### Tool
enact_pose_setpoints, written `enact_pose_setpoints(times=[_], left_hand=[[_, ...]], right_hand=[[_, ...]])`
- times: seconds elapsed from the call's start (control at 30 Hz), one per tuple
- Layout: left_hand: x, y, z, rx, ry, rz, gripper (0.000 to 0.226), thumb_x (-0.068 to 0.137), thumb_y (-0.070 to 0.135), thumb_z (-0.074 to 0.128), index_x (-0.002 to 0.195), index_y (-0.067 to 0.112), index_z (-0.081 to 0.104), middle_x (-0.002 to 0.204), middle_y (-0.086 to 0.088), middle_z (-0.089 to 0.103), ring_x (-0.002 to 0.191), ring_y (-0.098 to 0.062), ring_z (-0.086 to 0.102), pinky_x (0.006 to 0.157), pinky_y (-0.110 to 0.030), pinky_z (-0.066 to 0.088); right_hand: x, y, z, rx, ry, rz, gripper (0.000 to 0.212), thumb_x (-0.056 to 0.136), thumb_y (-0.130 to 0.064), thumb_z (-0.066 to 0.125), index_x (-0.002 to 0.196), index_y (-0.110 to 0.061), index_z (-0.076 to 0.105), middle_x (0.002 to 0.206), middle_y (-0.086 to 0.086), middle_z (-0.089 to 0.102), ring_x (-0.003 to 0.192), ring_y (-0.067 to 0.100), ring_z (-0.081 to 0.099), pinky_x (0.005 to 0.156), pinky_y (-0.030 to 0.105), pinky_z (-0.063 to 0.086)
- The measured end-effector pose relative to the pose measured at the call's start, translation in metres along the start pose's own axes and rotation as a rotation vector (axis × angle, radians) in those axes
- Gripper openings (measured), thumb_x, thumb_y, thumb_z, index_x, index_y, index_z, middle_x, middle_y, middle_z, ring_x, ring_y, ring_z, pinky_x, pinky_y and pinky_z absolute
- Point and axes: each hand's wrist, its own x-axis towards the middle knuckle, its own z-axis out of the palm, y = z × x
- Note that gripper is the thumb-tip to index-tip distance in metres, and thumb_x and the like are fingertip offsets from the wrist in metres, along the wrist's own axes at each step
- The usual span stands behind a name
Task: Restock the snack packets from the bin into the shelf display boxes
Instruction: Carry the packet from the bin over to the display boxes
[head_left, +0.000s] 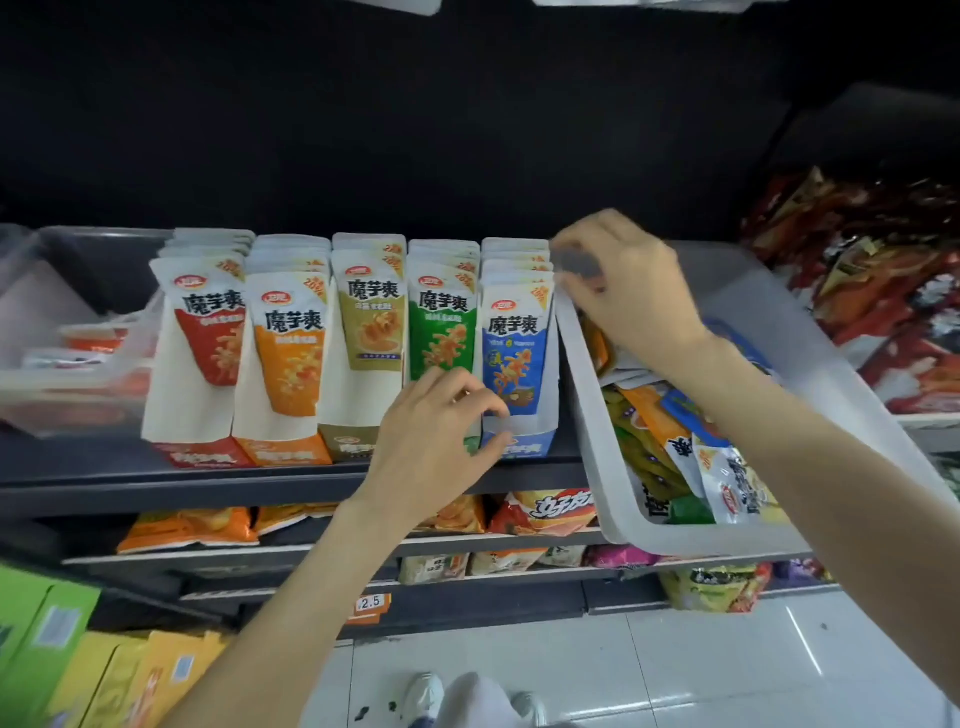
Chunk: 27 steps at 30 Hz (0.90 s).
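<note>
White plastic bin (597, 447) is sitting tilted on the shelf (208, 480) at centre right of the frame, its near wall touching the blue display box (519, 441). Snack packets (670, 457) are lying loose inside it, heaped at mixed angles, with no common long axis; the bin's own length is running from the lower right up toward the middle of the frame.

Right hand (631, 283) is hovering over the far end of the bin, at upper centre right. Its fingers are curling downward, and something dark is showing under them; whether it is holding a packet cannot be told because of blur. Left hand (434, 441) is lying at frame centre, against the fronts of the green display box (470, 444) and the blue one. Its fingers are loosely curled, thumb and forefinger close at the blue box edge; no packet is visible in it.

Judgement: the packets are lying to the right of both hands' midline, directly beneath the right hand, so the right is the nearer for the pick. The boxes are lying left of the bin, so the transfer would be running right to left.

Packets are glossy pouches, white-topped with yellow, orange, blue and green panels. Five boxes are standing in a row, upright pouches filed front to back, looking nearly full.
</note>
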Motion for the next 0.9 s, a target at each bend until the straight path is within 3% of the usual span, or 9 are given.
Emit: enact_pose_setpoints(times=[0.1,0.2,0.33,0.43,0.53,0.6,0.73,0.9], left_hand=[[0.003,0.02,-0.012,-0.179,0.18,0.049,0.025,0.088,0.037,0.056,0.096,0.018,0.07,0.091,0.006,0.066,0.089,-0.009,0.057,0.074,-0.022,0.046],[0.02,0.045,-0.015,-0.326,0.224,0.15,0.022,0.09,0.03,0.055,0.094,0.014,0.071,0.087,0.005,0.068,0.083,-0.009,0.06,0.075,-0.024,0.047],[0.063,0.081,-0.003,-0.365,-0.015,0.276,0.026,0.09,0.037,0.05,0.097,0.021,0.069,0.088,0.01,0.066,0.086,-0.008,0.056,0.075,-0.024,0.042],[0.108,0.103,0.024,-0.157,-0.284,0.346,0.03,0.09,0.047,0.051,0.109,0.028,0.064,0.104,0.009,0.064,0.099,-0.01,0.052,0.074,-0.025,0.036],[0.137,0.117,0.06,0.144,-0.519,0.294,0.059,0.084,0.07,0.045,0.116,0.023,0.059,0.113,0.003,0.061,0.1,-0.017,0.056,0.072,-0.028,0.045],[0.144,0.125,0.08,0.267,-0.571,0.278,0.076,0.076,0.08,0.042,0.113,0.016,0.057,0.111,-0.002,0.061,0.095,-0.021,0.059,0.065,-0.029,0.046],[0.145,0.134,0.096,0.3,-0.526,0.304,0.084,0.067,0.083,0.052,0.112,0.012,0.054,0.11,-0.003,0.06,0.096,-0.022,0.058,0.066,-0.03,0.046],[0.147,0.138,0.086,0.163,-0.561,0.249,0.084,0.071,0.059,0.073,0.132,0.011,0.041,0.11,-0.003,0.058,0.085,-0.018,0.056,0.065,-0.028,0.042]], right_hand=[[-0.037,0.024,-0.036,-0.033,0.078,0.066,0.017,0.089,-0.023,0.057,0.102,-0.016,0.066,0.103,0.002,0.064,0.08,0.022,0.063,0.068,0.039,0.054],[-0.079,0.064,-0.057,-0.164,-0.104,0.246,0.018,0.087,-0.022,0.061,0.103,-0.021,0.068,0.101,0.003,0.068,0.086,0.027,0.065,0.073,0.043,0.054],[-0.121,0.112,-0.062,-0.337,-0.464,0.459,0.046,0.088,-0.034,0.058,0.133,-0.026,0.051,0.122,0.007,0.064,0.104,0.029,0.062,0.085,0.039,0.051],[-0.134,0.128,-0.056,-0.305,-0.66,0.498,0.054,0.092,-0.034,0.052,0.143,-0.023,0.038,0.137,0.007,0.054,0.121,0.026,0.053,0.099,0.04,0.044],[-0.141,0.13,-0.058,-0.192,-0.684,0.467,0.051,0.093,-0.028,0.05,0.143,-0.024,0.04,0.15,-0.006,0.037,0.135,0.015,0.04,0.11,0.033,0.033],[-0.145,0.131,-0.06,-0.179,-0.665,0.435,0.05,0.092,-0.027,0.052,0.141,-0.025,0.042,0.149,-0.009,0.039,0.133,0.014,0.042,0.109,0.031,0.034],[-0.151,0.137,-0.06,-0.156,-0.655,0.382,0.051,0.092,-0.03,0.053,0.142,-0.022,0.042,0.149,-0.007,0.04,0.133,0.014,0.042,0.11,0.031,0.033],[-0.15,0.134,-0.065,-0.139,-0.645,0.368,0.049,0.094,-0.034,0.051,0.142,-0.024,0.041,0.147,-0.005,0.042,0.128,0.017,0.046,0.105,0.037,0.037]])
